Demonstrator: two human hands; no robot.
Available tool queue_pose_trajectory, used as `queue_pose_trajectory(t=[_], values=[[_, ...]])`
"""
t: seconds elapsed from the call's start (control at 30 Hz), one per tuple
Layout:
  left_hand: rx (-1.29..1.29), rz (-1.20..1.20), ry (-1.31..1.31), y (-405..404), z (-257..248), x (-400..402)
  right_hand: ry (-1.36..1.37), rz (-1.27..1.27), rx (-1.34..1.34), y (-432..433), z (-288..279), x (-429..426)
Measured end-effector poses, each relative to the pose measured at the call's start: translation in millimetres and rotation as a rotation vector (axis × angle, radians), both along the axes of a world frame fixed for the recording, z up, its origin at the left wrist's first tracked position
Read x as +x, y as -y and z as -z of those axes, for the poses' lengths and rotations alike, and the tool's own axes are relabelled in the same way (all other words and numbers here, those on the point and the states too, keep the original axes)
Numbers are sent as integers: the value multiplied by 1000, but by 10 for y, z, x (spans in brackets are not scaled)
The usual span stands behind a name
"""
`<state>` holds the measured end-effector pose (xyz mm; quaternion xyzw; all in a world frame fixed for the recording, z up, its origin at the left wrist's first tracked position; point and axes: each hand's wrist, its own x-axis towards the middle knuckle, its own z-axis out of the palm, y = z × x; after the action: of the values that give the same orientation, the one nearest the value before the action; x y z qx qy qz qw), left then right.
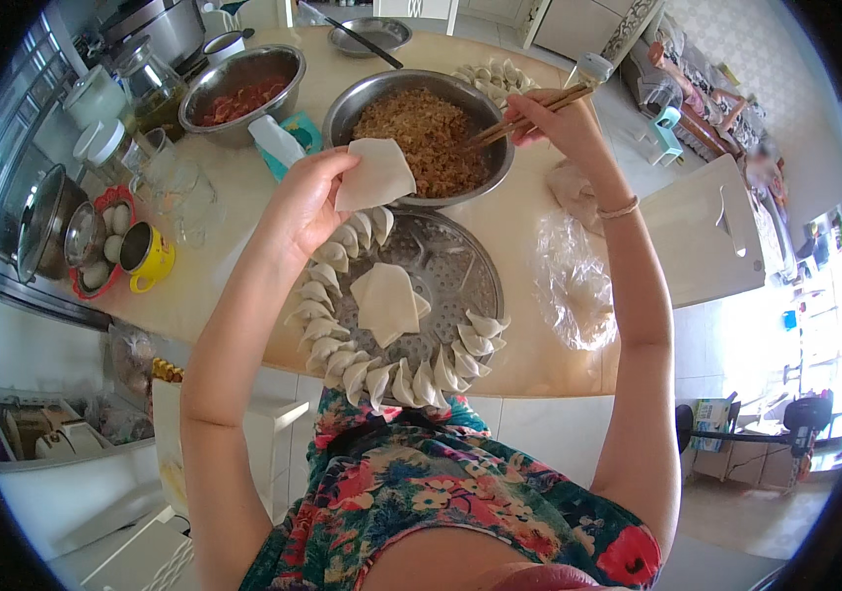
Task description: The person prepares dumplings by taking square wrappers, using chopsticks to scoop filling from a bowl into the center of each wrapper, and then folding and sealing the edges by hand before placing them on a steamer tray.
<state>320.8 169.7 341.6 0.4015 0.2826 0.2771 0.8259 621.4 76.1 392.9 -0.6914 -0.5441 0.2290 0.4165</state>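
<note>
A square of thin dough wrapper (376, 177) is pinched in my left hand (316, 193), over the near left rim of a steel bowl (332, 122). Brown minced filling (421, 140) lies in that bowl. My right hand (557, 122) grips a pair of wooden chopsticks (520, 122), their tips down in the filling at the bowl's right side. Nearer to me is a round perforated metal tray (461, 262). Folded dumplings (378, 383) line its left and near edges, and a small stack of wrappers (385, 299) lies at its middle.
Further left stand a steel bowl of red meat (247, 100), a tissue pack (291, 140), glass jugs (151, 85), a yellow mug (146, 255) and a red basket with eggs (116, 221). Clear plastic wrap (572, 284) lies right of the tray. More dumplings (495, 77) sit behind the filling bowl.
</note>
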Motion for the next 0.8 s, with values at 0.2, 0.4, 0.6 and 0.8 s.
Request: queue_pose_trajectory(t=[0.2,0.4,0.6,0.8], values=[[-32,-11,10,-82,29,118,59,-79,113,-216,162,230],[-45,-87,-28,-75,123,141,30,-138,-95,-77,144,206],[-37,-33,-5,-82,114,133,-149,-5,-81,21,125,145],[-35,-16,32,-41,51,157,-357,112,35,87,351,189]])
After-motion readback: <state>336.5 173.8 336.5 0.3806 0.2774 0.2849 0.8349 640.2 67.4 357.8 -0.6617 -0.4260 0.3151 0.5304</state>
